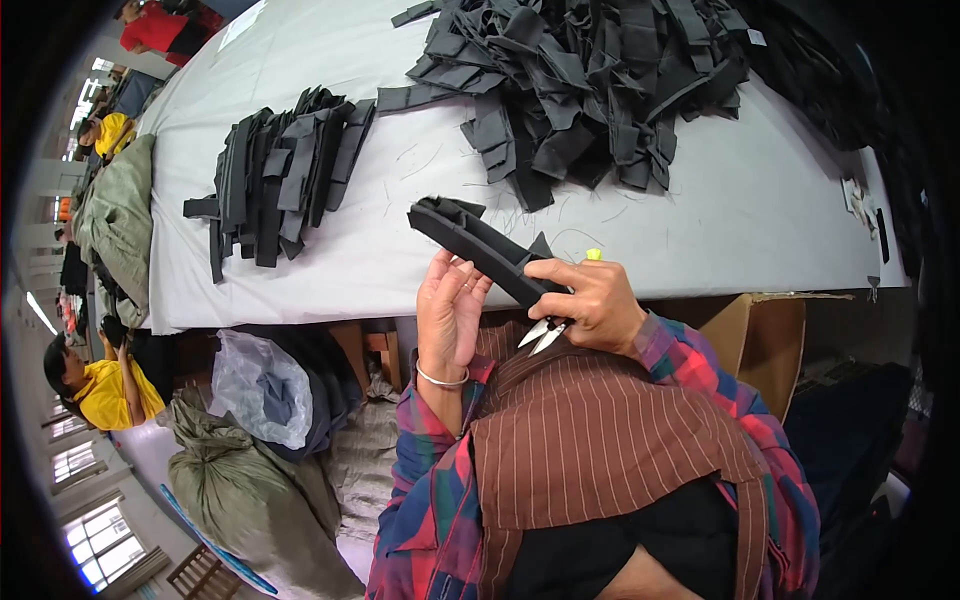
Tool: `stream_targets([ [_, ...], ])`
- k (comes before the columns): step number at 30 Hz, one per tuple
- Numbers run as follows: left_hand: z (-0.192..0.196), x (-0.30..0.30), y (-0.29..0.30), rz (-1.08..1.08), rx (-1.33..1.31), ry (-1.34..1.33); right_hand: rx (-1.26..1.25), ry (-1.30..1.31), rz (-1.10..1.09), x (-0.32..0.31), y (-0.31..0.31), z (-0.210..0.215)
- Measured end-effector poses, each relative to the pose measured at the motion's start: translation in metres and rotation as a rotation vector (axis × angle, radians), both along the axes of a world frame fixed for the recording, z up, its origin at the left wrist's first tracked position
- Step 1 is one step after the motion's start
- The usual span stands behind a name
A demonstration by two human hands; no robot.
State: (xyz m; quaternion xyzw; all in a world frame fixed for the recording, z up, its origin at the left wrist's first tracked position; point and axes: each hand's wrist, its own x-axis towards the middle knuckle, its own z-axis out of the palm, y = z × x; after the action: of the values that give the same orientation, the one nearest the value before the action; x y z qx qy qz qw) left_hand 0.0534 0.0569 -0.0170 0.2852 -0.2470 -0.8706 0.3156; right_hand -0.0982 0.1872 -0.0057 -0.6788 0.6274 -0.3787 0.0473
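Note:
A thin bundle of black fabric strips (470, 240) is held slantwise in front of me, over the table's near edge. My left hand (452, 310), palm turned up, has its bent fingertips closed at the bundle's lower edge. At the near end, the thumb and forefinger of my right hand (595, 305) press on the same strips. That hand also holds thread snips (541, 336), their two blades apart and pointing toward my apron. A small yellow piece (593, 254) shows just above its knuckles. Whether the left fingers pinch a thread too is hard to see.
A large heap of black strips (600, 80) lies on the white-covered table (400, 210). To its left is a neater row of strips (285, 180). Loose threads are scattered between. Below stand a plastic-lined bag (260, 390), a green sack (250, 490) and a cardboard box (755, 345).

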Motion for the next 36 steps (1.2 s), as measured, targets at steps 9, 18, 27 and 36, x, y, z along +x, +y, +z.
stream_targets([
  [9,-0.001,-0.001,0.001,0.062,-0.043,-0.132,0.044,0.107,0.053,0.003,-0.001,-0.008],
  [18,0.01,0.003,0.004,0.121,-0.129,-0.078,0.187,-0.323,-0.023,-0.001,-0.002,-0.001],
  [27,0.014,-0.002,0.011,0.145,-0.408,-0.179,0.204,-0.552,-0.067,-0.005,-0.007,0.004],
  [36,0.018,-0.003,0.013,0.094,-0.479,-0.2,0.162,-0.621,-0.076,-0.003,-0.009,0.004],
])
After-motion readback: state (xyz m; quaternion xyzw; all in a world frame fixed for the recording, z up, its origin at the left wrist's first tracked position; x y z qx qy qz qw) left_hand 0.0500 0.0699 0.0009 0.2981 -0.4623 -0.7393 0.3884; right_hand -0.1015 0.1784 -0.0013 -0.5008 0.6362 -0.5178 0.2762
